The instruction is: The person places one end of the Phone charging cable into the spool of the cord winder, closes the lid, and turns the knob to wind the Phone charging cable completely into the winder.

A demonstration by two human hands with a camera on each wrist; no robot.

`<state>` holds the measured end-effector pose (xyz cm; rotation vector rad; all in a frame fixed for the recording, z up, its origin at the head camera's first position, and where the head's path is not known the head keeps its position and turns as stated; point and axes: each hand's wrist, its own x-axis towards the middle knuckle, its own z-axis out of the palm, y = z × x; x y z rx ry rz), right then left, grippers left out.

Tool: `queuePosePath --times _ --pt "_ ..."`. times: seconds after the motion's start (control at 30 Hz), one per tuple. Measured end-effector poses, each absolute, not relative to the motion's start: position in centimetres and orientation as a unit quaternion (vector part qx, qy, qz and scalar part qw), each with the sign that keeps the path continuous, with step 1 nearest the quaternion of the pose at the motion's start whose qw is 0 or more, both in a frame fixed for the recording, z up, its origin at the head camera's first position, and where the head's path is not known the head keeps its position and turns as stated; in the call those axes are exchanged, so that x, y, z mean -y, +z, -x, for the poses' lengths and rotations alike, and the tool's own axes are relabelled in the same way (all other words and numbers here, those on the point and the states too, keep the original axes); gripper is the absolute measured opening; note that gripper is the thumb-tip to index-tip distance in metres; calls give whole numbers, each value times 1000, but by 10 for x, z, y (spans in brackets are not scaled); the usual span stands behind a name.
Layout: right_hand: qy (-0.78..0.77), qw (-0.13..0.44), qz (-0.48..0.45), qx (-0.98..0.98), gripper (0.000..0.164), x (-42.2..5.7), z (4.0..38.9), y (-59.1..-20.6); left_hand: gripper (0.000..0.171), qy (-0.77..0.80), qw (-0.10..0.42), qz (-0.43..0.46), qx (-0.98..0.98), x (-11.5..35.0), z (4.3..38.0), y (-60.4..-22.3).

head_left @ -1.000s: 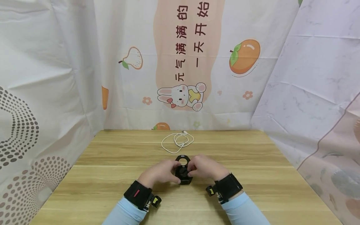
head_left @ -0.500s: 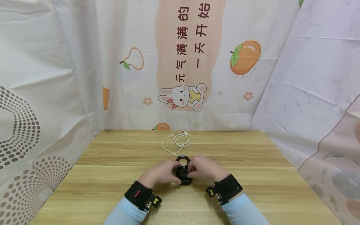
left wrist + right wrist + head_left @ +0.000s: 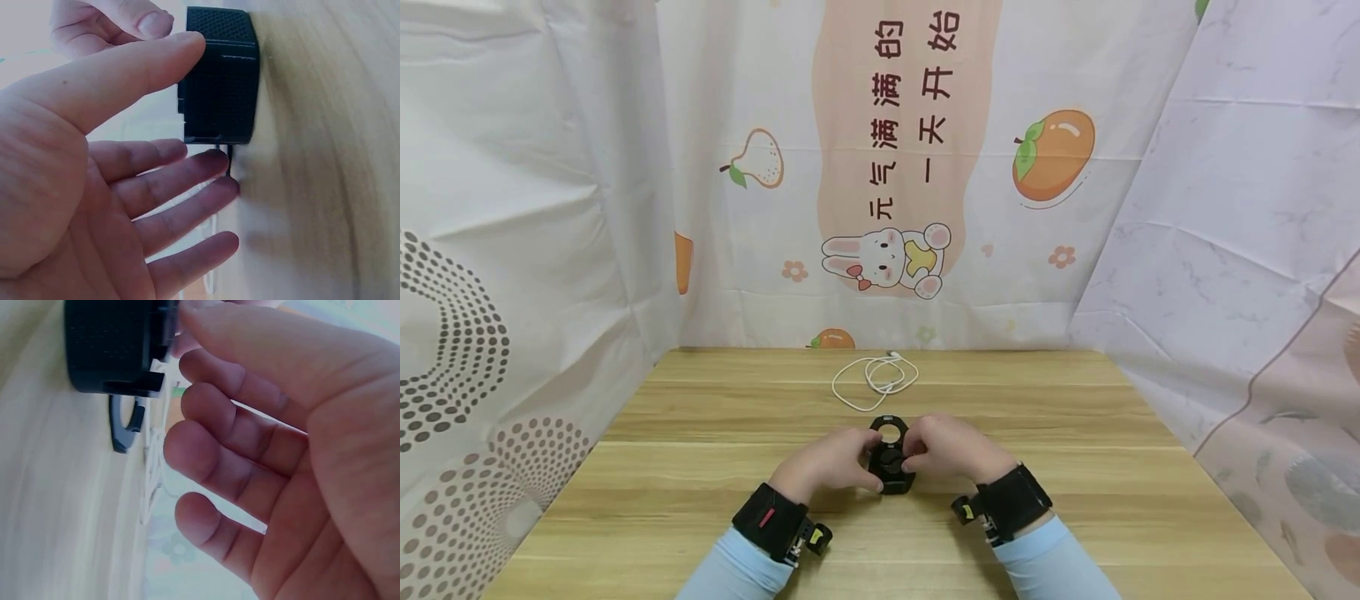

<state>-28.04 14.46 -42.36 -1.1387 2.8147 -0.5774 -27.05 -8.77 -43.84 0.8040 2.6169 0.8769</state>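
Observation:
A small black octagonal case (image 3: 893, 485) stands on the table with its ring-shaped lid (image 3: 889, 418) folded back, away from the person. Inside it sits a round black insert (image 3: 890, 459). My left hand (image 3: 831, 458) holds the case from the left, thumb near the front corner and index finger toward the hinge. In the left wrist view, the left thumb (image 3: 156, 59) lies along the case's textured side wall (image 3: 222, 94). From the right, my right hand (image 3: 951, 450) pinches at the insert, its fingertips partly hidden. The other right fingers (image 3: 190, 450) are curled beside the case.
A loosely coiled white cable (image 3: 875, 383) lies behind the case, toward the back of the wooden table (image 3: 700, 400). Printed curtains (image 3: 760, 250) hang at the back and along both sides. Black bands with small cameras (image 3: 816, 537) sit on both wrists.
The right wrist has shifted very slightly to the right. Both hands stay at the case, which remains in place with its lid folded back.

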Motion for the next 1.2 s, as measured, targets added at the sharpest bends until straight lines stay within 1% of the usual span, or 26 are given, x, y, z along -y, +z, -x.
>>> queuePosePath --times 0.17,0.3,0.5,0.7,0.83,1.03,1.1,1.2 --pt "-205 7 381 -901 13 -151 279 -415 72 305 127 -266 -906 92 267 -432" --pt "-222 -15 392 -893 6 -155 277 -405 71 313 119 -268 -903 97 266 -424" --pt "-238 -72 401 -882 7 -161 273 -395 70 329 104 -261 -902 103 263 -413" --pt "-239 -141 403 -872 19 -164 271 -389 68 339 57 -262 -902 103 265 -406" --pt "-254 -174 399 -864 28 -166 271 -387 71 340 21 -258 -904 102 268 -404" --pt "-284 -188 378 -861 51 -167 276 -386 76 345 -23 -237 -908 102 278 -406" --pt "-287 -188 368 -864 57 -168 279 -387 77 342 -28 -231 -910 102 281 -409" --pt "-289 -187 351 -871 61 -168 283 -390 77 334 -31 -229 -914 102 287 -413"
